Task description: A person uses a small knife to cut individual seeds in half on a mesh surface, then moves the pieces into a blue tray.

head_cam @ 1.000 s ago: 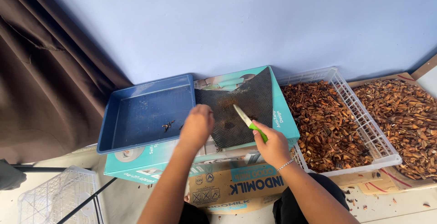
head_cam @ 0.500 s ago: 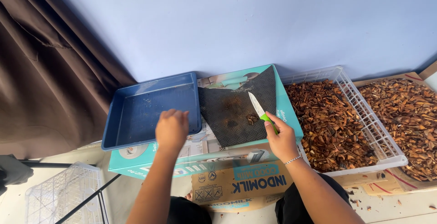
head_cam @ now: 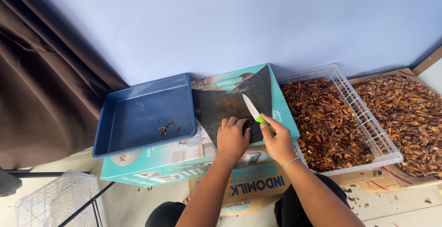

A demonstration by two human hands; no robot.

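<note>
left hand [head_cam: 232, 137] is being brought back from the blue tray [head_cam: 110, 135] at 9 o'clock, curled on a small piece on the black mat [head_cam: 221, 109] | right hand [head_cam: 276, 141] is being kept clenched around the green-handled knife [head_cam: 256, 113], blade at 11 o'clock | cutting is being resumed

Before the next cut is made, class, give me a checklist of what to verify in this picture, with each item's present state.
1. Right hand grips the green-handled knife: ok.
2. Blade points away from the body: ok.
3. Left hand rests on the dark mat, its fingers close beside the blade: not ok.
4. Piece under the left hand held firm: cannot tell, it is hidden.
5. Blue tray within reach at the left, a few bits in it: ok.
6. White basket of brown pieces at the right: ok.
</note>
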